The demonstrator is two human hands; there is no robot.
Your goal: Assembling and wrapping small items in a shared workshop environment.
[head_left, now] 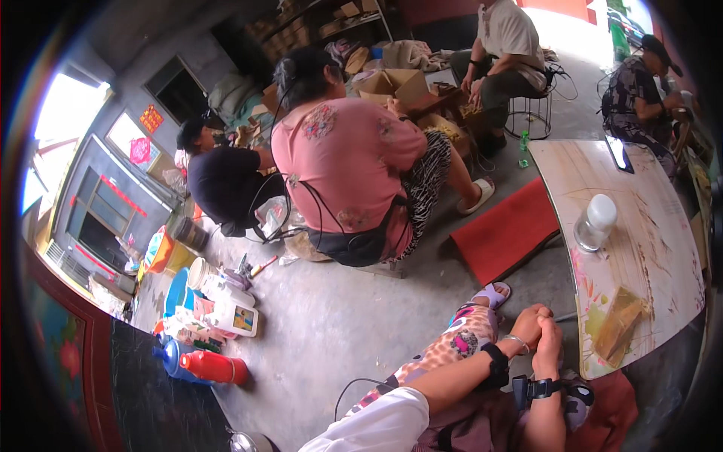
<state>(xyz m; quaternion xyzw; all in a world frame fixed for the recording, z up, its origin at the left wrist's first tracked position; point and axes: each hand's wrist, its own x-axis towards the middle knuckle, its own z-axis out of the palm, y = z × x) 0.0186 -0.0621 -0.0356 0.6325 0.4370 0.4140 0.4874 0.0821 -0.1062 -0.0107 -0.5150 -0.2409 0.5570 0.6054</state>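
Observation:
My left hand [529, 322] and my right hand [547, 348] are clasped together over my lap, fingers closed against each other. No object shows between them, though the inner fingers are hidden. A thin bracelet [518, 343] and a black band [495, 365] circle my left wrist and forearm. Around my right wrist is a black strap with a small device [536, 388]. Just right of the hands stands a low pale table [561, 177] with a worn surface. On it lie a brownish-yellow flat piece [621, 325] and a phone [620, 154], beside an upright clear jar with a white lid [595, 223].
A red panel [508, 233] sits beside the table. Ahead, a person in a pink top [346, 162] sits among open cardboard boxes [403, 84]; several others sit farther off. On the left floor stand a red flask [215, 368], a white jug [239, 320] and buckets [178, 290].

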